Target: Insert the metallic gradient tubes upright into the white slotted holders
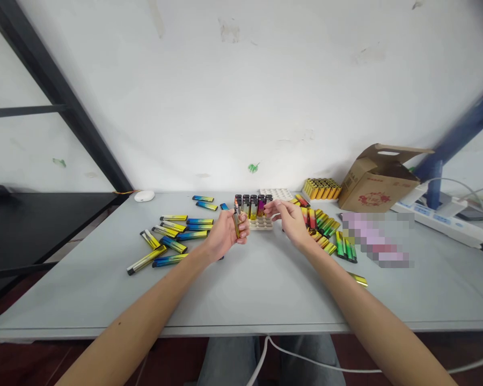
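Note:
My left hand (pixel 225 231) is closed around a lighter (pixel 237 222), held upright above the table; a small orange-red spot shows at its top, and I cannot tell whether it is a flame. Several lighters stand upright in a pale tray (pixel 261 225) with round holes, just beyond my hands. Among them is a purple lighter (pixel 261 207). Beside it is my right hand (pixel 288 217), fingers partly bent and apart with nothing visible in them. Whether its fingertips touch the purple lighter is unclear.
Blue-yellow lighters (pixel 193 235) lie scattered on the left. Red, yellow and green lighters (pixel 326 226) lie right. Behind stand a full tray of yellow-orange lighters (pixel 322 188), another white tray (pixel 274 193), an open cardboard box (pixel 372 187) and a power strip (pixel 443 220).

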{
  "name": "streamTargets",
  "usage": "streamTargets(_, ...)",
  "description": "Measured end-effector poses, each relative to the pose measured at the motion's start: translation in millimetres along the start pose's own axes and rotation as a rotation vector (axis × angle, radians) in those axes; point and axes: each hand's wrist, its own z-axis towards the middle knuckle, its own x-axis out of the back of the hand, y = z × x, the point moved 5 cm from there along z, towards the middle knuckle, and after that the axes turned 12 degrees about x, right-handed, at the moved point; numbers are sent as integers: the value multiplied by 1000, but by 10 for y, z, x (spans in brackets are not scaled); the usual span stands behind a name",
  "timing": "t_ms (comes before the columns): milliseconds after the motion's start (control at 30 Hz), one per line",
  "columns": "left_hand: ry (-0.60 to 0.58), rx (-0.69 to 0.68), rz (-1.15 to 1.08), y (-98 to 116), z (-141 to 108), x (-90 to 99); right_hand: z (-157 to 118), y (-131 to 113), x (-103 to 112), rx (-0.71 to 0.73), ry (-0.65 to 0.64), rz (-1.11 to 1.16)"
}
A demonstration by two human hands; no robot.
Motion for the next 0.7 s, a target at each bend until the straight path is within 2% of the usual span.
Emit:
streamTargets(400, -2, 7, 40, -28, 13, 11, -9, -32, 2, 7, 8, -3)
streamTargets(567, -26, -56, 5, -19, 17, 13, 3, -35, 14, 20, 11, -17)
streamTargets(700, -2, -71, 62, -33, 29, 3, 11, -62, 29, 49, 24, -52)
